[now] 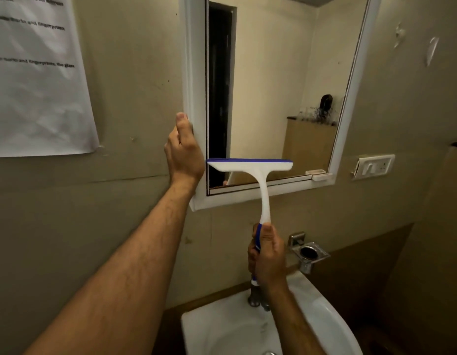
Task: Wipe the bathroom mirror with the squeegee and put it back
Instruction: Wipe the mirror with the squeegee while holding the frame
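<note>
Right hand: the right hand (268,254) has its fingers (251,257) wrapped tightly round the blue grip of the squeegee (255,180), low and near the viewer, above the basin; the fingertips curl out of sight behind the handle.
Squeegee: upright, white neck rising from the hand to a wide white head with a blue blade edge along the top; the head lies across the lower left part of the mirror (278,85). Whether the blade actually touches the glass cannot be told from this angle.
Left hand: the left hand (184,152) grips the left side of the mirror's white frame (195,98), thumb up along the frame edge; its fingers bend round the edge and are hidden from view.
Mirror: the top is cut off by the picture edge; it reflects a dark doorway and a pale wall, plus small items on a far ledge too blurred to name.
Paper notice: a paper notice (38,80) hangs on the wall at the left, cut off, its print smeared and mostly unreadable.
Basin: a white basin (222,329) sits below, partly cut off; its tap (255,295) is largely hidden behind the right hand.
Holder: a metal holder (309,253) is fixed to the wall just right of that hand.
Switch plate: a switch plate (374,166) sits right of the mirror.
</note>
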`<state>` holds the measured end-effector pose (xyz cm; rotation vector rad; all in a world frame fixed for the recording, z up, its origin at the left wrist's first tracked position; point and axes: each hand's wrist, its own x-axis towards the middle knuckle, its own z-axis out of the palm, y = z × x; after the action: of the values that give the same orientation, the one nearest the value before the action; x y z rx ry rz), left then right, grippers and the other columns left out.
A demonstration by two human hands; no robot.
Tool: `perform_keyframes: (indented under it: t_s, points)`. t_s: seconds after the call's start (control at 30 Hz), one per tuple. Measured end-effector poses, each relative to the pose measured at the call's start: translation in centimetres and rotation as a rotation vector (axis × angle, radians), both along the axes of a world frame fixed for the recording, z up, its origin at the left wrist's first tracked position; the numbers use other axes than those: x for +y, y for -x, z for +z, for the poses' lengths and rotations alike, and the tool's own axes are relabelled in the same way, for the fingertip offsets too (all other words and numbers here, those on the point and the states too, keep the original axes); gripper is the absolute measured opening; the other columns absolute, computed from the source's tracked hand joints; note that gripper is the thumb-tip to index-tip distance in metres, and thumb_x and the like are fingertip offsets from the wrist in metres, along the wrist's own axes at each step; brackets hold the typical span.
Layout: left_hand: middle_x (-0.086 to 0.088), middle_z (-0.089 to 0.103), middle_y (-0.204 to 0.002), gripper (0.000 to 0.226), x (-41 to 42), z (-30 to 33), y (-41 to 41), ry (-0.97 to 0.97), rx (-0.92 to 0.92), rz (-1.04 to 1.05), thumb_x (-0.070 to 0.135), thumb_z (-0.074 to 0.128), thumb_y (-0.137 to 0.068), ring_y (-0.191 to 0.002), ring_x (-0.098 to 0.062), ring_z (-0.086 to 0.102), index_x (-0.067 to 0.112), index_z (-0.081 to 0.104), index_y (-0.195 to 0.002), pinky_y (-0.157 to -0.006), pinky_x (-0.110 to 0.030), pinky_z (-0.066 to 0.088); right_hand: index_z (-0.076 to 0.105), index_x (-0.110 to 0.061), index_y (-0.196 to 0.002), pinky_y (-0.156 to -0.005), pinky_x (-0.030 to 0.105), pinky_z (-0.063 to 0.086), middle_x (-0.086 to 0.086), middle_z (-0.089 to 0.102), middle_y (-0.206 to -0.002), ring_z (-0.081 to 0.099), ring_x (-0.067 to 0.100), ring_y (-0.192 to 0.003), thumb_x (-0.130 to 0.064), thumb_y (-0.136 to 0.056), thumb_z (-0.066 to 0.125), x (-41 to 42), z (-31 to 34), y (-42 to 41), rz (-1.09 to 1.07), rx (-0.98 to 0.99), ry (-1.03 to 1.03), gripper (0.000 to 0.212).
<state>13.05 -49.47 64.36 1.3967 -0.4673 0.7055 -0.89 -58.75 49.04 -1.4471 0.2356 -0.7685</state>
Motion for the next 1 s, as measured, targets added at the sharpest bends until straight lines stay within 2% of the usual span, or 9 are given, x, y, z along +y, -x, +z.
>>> perform_keyframes:
  t_s: [0.17,0.23,0.3,0.33,0.5,0.6,0.7,0.83,1.0]
  points:
    - [-0.003,0.036,-0.059,0.049,0.1,0.0,0.0,-0.003,0.023,-0.016,0.044,0.020,-0.102,-0.055,-0.016,0.039,0.016,0.034,-0.063,-0.055,-0.032,0.034,0.052,-0.015,-0.084,-0.037,0.021,0.031,-0.006,0.042,-0.051,0.036,0.006,-0.041,-0.060,-0.082,0.037,-1.2,1.6,0.4,0.006,0.008,0.053,0.047]
    - [-0.010,0.045,-0.063,0.053,0.2,0.0,0.2,0.010,0.036,-0.054,0.045,0.020,-0.102,-0.061,-0.024,0.048,0.014,0.045,-0.066,-0.059,-0.036,0.040,0.053,-0.017,-0.086,-0.037,0.020,0.032,-0.007,0.042,-0.052,0.036,0.004,-0.041,-0.064,-0.079,0.038,-2.2,2.9,0.4,0.023,-0.001,0.085,0.050]
    - [-0.023,0.056,-0.076,0.061,0.1,0.0,0.4,0.019,0.058,-0.057,0.046,0.021,-0.102,-0.074,-0.036,0.056,0.003,0.059,-0.082,-0.068,-0.044,0.047,0.054,-0.017,-0.089,-0.037,0.020,0.032,-0.008,0.043,-0.052,0.036,0.004,-0.041,-0.065,-0.079,0.039,-2.6,3.4,0.3,0.037,-0.005,0.094,0.052]
    - [-0.022,0.058,-0.079,0.061,0.1,0.0,0.4,0.022,0.068,-0.046,0.046,0.021,-0.102,-0.076,-0.034,0.057,0.002,0.060,-0.085,-0.070,-0.044,0.048,0.054,-0.017,-0.089,-0.037,0.020,0.032,-0.008,0.043,-0.052,0.036,0.004,-0.041,-0.065,-0.079,0.039,-2.6,3.2,0.3,0.042,-0.005,0.092,0.051]
    - [-0.005,0.042,-0.062,0.051,0.0,-0.1,0.1,-0.006,0.049,-0.045,0.047,0.021,-0.101,-0.056,-0.017,0.043,0.015,0.042,-0.068,-0.054,-0.034,0.035,0.050,-0.012,-0.080,-0.037,0.021,0.029,0.000,0.038,-0.053,0.033,0.008,-0.042,-0.054,-0.082,0.041,-2.0,-0.2,0.3,0.039,-0.021,0.063,0.043]
    - [0.012,0.051,-0.071,0.040,-0.2,-0.2,0.1,0.037,0.108,-0.008,0.052,0.022,-0.099,-0.066,-0.001,0.050,0.032,0.048,-0.076,-0.064,-0.023,0.038,0.050,-0.010,-0.080,-0.037,0.022,0.029,0.001,0.037,-0.053,0.033,0.009,-0.042,-0.053,-0.082,0.040,-1.7,-1.0,0.3,0.036,-0.022,0.059,0.044]
    - [0.007,0.049,-0.069,0.041,-0.2,-0.3,-0.1,0.027,0.118,-0.017,0.053,0.022,-0.098,-0.063,-0.005,0.051,0.032,0.046,-0.072,-0.064,-0.029,0.043,0.051,-0.015,-0.081,-0.038,0.022,0.029,-0.002,0.039,-0.054,0.034,0.007,-0.043,-0.056,-0.083,0.040,-2.3,1.1,0.1,0.021,-0.034,0.093,0.043]
    - [0.017,0.050,-0.077,0.034,-0.3,-0.2,0.2,0.023,0.115,-0.013,0.052,0.022,-0.098,-0.065,0.021,0.049,0.034,0.049,-0.088,-0.060,-0.013,0.034,0.052,-0.019,-0.085,-0.037,0.020,0.032,-0.006,0.042,-0.055,0.035,0.004,-0.042,-0.066,-0.079,0.038,-2.8,3.7,-0.4,0.039,-0.050,0.126,0.050]
    - [0.013,0.053,-0.081,0.046,-0.3,-0.4,-0.1,0.034,0.138,-0.019,0.055,0.021,-0.098,-0.078,-0.002,0.054,0.024,0.056,-0.099,-0.074,-0.029,0.045,0.052,-0.013,-0.083,-0.036,0.020,0.031,-0.004,0.041,-0.052,0.035,0.006,-0.040,-0.058,-0.081,0.039,-1.3,0.0,-0.1,0.041,-0.024,0.035,0.047]
